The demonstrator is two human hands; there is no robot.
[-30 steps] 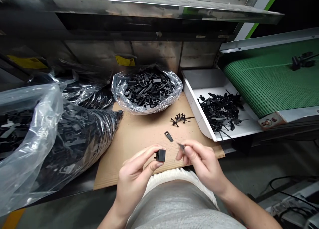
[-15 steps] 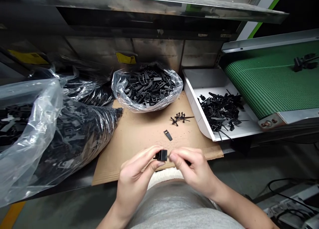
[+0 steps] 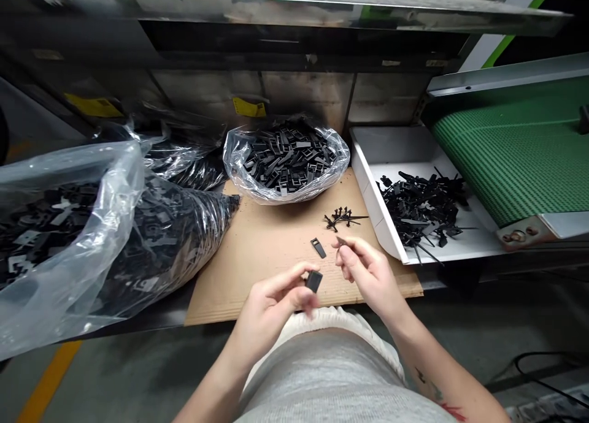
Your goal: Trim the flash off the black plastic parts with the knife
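My left hand [image 3: 276, 303] pinches a small black plastic block [image 3: 314, 281] between thumb and fingers, just above the near edge of a cardboard sheet [image 3: 257, 251]. My right hand [image 3: 365, 273] is beside it to the right, fingers pinched together on a thin dark sliver [image 3: 340, 241] that I cannot make out clearly. A flat black clip [image 3: 318, 247] lies on the cardboard between and beyond the hands. A small black sprue of parts [image 3: 343, 218] lies further back.
A clear bag of black clips [image 3: 285, 162] stands at the back of the cardboard. A large plastic bag of black parts [image 3: 83, 239] fills the left. A white tray [image 3: 372, 159] with black sprues sits right, beside a green conveyor belt [image 3: 510, 147]. A metal shelf overhangs.
The hands met at the black block half a second ago. Now my right hand has drawn away up and right, and my left hand has tilted the block.
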